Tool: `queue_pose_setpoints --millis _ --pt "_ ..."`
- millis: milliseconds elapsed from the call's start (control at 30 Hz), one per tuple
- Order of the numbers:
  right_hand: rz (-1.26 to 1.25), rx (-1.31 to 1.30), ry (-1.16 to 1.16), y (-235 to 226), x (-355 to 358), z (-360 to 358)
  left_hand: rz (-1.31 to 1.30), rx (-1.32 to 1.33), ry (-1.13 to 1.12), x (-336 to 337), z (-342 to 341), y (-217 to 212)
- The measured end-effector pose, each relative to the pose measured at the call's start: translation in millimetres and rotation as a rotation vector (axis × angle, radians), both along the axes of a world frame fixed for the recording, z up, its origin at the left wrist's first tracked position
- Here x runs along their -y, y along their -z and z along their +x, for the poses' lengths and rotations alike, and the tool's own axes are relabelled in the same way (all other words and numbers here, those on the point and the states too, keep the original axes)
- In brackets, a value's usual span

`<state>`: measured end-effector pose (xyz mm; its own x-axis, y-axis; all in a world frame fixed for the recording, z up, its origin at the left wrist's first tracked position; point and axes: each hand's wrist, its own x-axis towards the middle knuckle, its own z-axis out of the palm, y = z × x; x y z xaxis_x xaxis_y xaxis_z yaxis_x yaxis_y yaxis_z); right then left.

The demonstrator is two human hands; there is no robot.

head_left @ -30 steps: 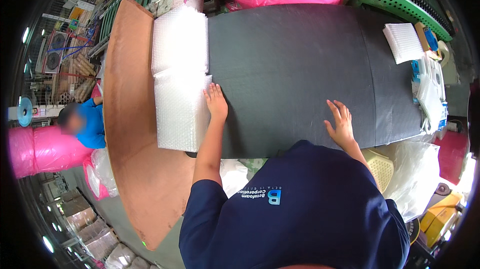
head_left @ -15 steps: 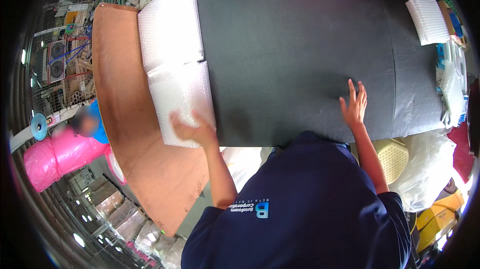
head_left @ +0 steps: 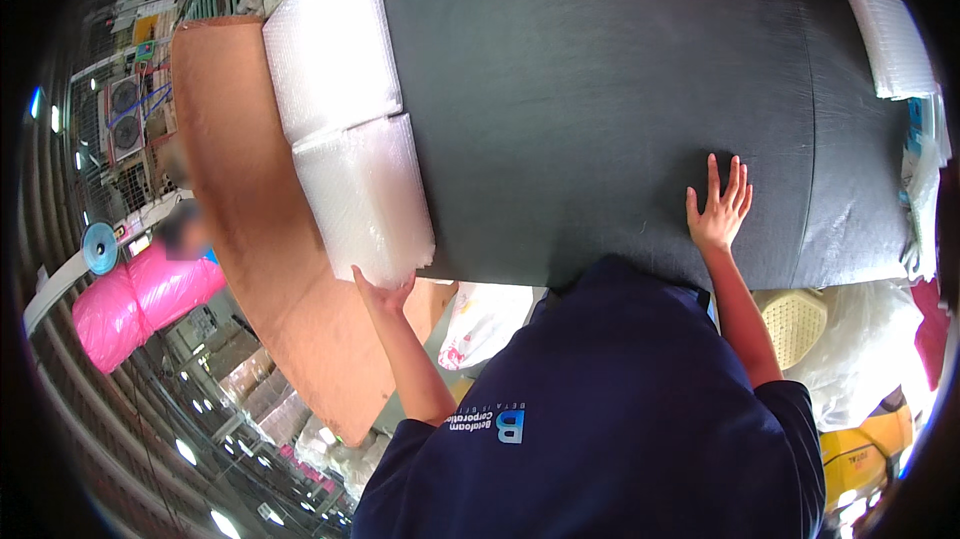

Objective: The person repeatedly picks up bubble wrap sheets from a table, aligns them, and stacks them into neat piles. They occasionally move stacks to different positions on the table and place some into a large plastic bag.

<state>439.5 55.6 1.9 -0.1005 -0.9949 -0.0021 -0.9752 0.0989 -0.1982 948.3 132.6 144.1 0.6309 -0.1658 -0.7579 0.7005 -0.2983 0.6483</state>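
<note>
The left hand (head_left: 383,291) has slid down from the top of the bubble-wrap stack to its near edge, and the view has tipped closer over the table since a moment ago. That hand now cups the near end of the nearer stack of bubble-wrap sheets (head_left: 365,197), fingers curled up against its edge from below, with the stack lying just beyond the fingertips at the left side of the dark grey tabletop (head_left: 600,89). A second stack of bubble-wrap sheets (head_left: 330,57) lies end to end with the first, farther off. The right hand (head_left: 718,211) rests flat on the dark surface near the table's near edge, fingers spread wide, well apart from both stacks and holding nothing. A brown cardboard sheet (head_left: 235,199) runs along the left of the stacks. At the far right corner sits a smaller white pile of sheets (head_left: 893,39). A pink plastic-wrapped roll (head_left: 145,299) lies on the floor at left.
</note>
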Motion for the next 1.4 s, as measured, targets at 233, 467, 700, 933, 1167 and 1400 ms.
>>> queue_pose_setpoints --millis 233,467,700,933,1167,1400 --pt "-0.042 0.019 0.001 4 1 -1 0.042 -0.057 -0.114 0 7 6" --pt "-0.058 0.014 -0.013 8 -2 -2 0.097 -0.023 -0.008 0 0 -4" --pt "-0.075 -0.027 -0.020 10 -5 0 -0.009 -0.018 -0.043 -9 14 3" --pt "0.227 -0.019 0.067 -39 3 18 -0.362 -0.261 -0.137 -47 59 61" --pt "0.174 0.140 -0.035 -27 -2 -15 -0.240 -0.116 -0.140 -35 -5 62" --pt "-0.320 0.879 0.486 -31 51 -112 0.010 0.432 0.213 -56 -119 83"
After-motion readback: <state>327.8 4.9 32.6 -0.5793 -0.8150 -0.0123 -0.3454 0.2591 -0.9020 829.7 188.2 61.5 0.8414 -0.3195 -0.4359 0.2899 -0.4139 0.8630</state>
